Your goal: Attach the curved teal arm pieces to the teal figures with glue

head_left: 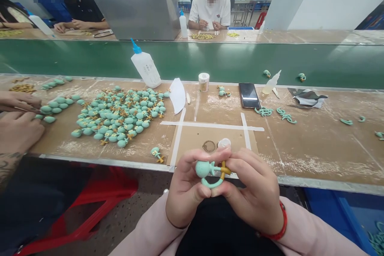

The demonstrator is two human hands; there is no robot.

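Observation:
Between both hands, above the table's front edge, is a small figurine with a mint-green round head, a thin neck and a mustard-brown body. A curved mint-green piece loops beneath it. My left hand pinches the figurine at the head side, thumb low and fingers above. My right hand grips it near the brown end, with a red cord on the wrist. Just beyond my fingers lie a white round cap and a dark ring-shaped mark. Another figurine lies near the front edge, left of my hands.
A large heap of figurines covers the left of the table. A co-worker's hands are at the far left. A glue bottle, tape roll, phone and curved green pieces lie farther back. A green conveyor belt runs behind.

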